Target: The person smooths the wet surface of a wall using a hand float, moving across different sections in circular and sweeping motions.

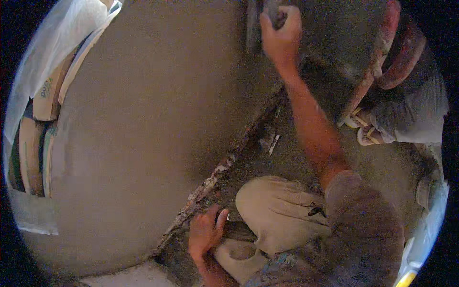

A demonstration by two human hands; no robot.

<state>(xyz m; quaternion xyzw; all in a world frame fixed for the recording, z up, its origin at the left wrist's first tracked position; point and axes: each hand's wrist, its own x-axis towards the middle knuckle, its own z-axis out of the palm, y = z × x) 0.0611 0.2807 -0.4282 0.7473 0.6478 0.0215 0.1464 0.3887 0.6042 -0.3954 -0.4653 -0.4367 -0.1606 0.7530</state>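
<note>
Smooth brown-grey plaster covers a broad wall (129, 134). High on the wall, my right hand (283, 40) is closed round the grip of a plastering trowel (252, 28), its long dark blade against the surface; the top of the tool runs out of view. My left hand (205, 232) hangs low beside my bent knee, near the rough lower edge of the plaster (215, 178). Its thumb stands apart from the fingers, and nothing shows in it.
My knee in light trousers (277, 203) fills the lower middle. A pale stick (274, 145) lies on the dark ground by the wall. To the right are a reddish curved object (375, 67) and grey cloth (411, 117). Cardboard (50, 98) and plastic sheeting (60, 40) line the left opening.
</note>
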